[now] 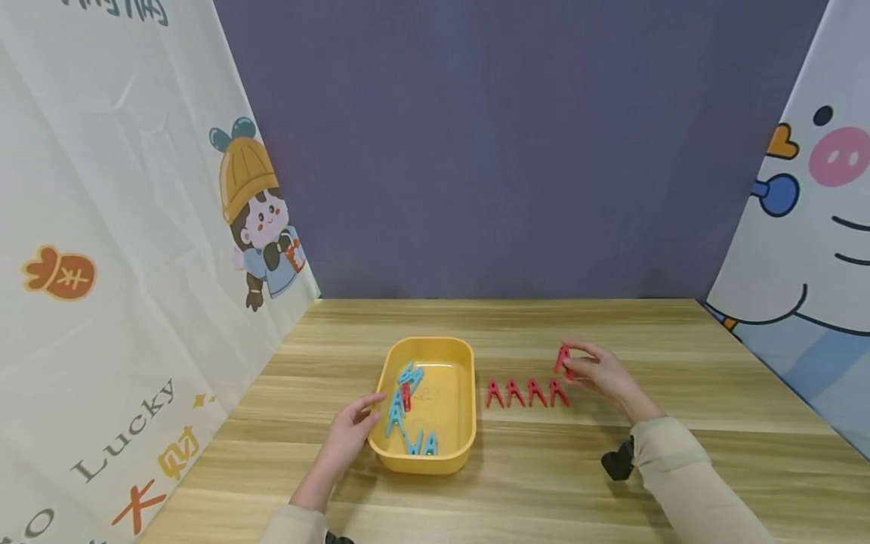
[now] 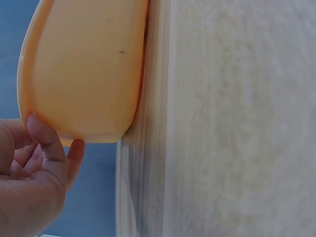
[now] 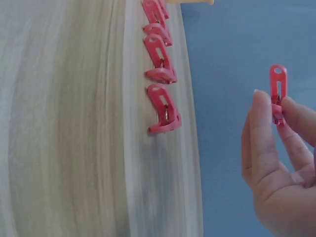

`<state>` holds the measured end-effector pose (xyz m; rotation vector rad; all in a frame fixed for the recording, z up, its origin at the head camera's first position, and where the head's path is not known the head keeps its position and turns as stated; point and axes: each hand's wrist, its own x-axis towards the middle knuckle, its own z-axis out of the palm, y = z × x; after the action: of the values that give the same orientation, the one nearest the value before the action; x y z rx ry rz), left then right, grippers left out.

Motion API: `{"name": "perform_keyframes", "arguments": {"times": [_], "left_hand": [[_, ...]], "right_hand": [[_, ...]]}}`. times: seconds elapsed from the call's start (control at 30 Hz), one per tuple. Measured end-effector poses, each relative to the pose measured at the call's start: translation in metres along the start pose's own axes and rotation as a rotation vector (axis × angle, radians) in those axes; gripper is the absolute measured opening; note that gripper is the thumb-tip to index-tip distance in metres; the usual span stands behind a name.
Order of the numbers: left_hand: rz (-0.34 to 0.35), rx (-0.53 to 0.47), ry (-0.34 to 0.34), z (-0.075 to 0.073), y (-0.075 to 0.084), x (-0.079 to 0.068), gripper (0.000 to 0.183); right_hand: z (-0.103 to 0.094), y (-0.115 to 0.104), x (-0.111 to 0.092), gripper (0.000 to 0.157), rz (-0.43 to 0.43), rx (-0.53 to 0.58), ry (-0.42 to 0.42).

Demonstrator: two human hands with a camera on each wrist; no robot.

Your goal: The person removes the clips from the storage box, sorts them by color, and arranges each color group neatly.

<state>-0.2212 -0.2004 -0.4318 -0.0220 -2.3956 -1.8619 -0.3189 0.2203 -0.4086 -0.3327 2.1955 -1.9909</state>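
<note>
In the head view, a yellow plastic tub (image 1: 464,438) stands on the table. My left hand (image 1: 352,429) holds its near left rim, the thumb against the outer wall (image 2: 84,74) in the left wrist view. Several blue clothespins (image 1: 396,412) and one red clothespin (image 1: 406,397) lie along the tub's left side. Right of the tub, several red clothespins (image 1: 514,393) form a row, spring ends up in the picture. Above the row's right end, my right hand (image 1: 605,374) pinches another red clothespin (image 3: 279,89) between thumb and fingertips, off the table in the right wrist view.
The wood-grain table (image 1: 544,483) reaches back to a dark blue-grey wall (image 1: 510,151). White printed sheets hang at the left (image 1: 136,227) and right (image 1: 802,249). A black wrist-worn device (image 1: 618,461) sits at the right cuff.
</note>
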Motion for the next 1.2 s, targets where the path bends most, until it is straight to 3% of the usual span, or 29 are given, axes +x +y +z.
{"name": "perform_keyframes", "arguments": {"times": [0.23, 0.47, 0.7, 1.2], "left_hand": [[-0.007, -0.004, 0.005, 0.001, 0.0, 0.0, 0.032], [0.004, 0.008, 0.001, 0.0, -0.001, 0.0, 0.033], [-0.014, 0.023, 0.018, -0.001, -0.001, 0.002, 0.032], [-0.003, 0.029, 0.019, -0.001, -0.001, 0.001, 0.032]], "right_hand": [[-0.005, 0.005, 0.0, 0.063, 0.012, -0.005, 0.0], [-0.012, 0.013, 0.001, 0.066, 0.046, -0.086, 0.004], [-0.013, 0.016, 0.0, 0.054, 0.138, -0.108, 0.066], [-0.014, 0.025, -0.003, 0.046, 0.19, -0.198, 0.09]]}}
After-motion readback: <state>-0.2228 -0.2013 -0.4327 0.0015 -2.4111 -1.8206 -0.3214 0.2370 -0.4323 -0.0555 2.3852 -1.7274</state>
